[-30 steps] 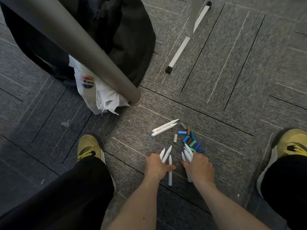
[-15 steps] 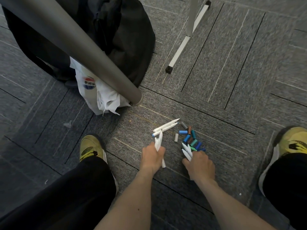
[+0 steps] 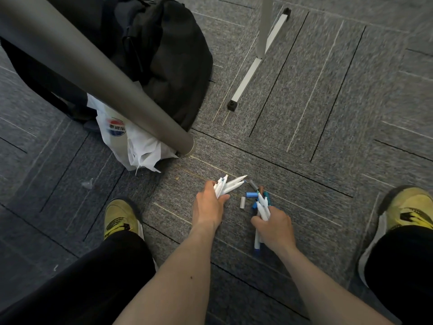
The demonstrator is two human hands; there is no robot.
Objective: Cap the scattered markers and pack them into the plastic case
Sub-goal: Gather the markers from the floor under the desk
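White uncapped markers lie and are held on the grey carpet. My left hand point(image 3: 209, 207) is shut on a bundle of white markers point(image 3: 221, 186), reaching against two more markers point(image 3: 235, 182) lying on the floor. My right hand point(image 3: 275, 227) grips a second bundle of markers point(image 3: 262, 208), tips up, ends sticking out below the fist. Loose caps point(image 3: 254, 194) in blue, teal, grey and brown lie between and beyond the hands; a grey cap point(image 3: 242, 202) lies apart. No plastic case is in view.
A thick grey table leg point(image 3: 98, 76) slants down to the carpet just beyond the left hand. A white plastic bag point(image 3: 131, 146) and a black backpack point(image 3: 164, 55) sit behind it. A white frame foot point(image 3: 248, 78) lies farther back. My yellow shoes point(image 3: 120, 219) flank the work area.
My left hand picked markers off the carpet and moved forward to the two lying markers. My right hand lifted its bundle slightly and stayed near the caps.
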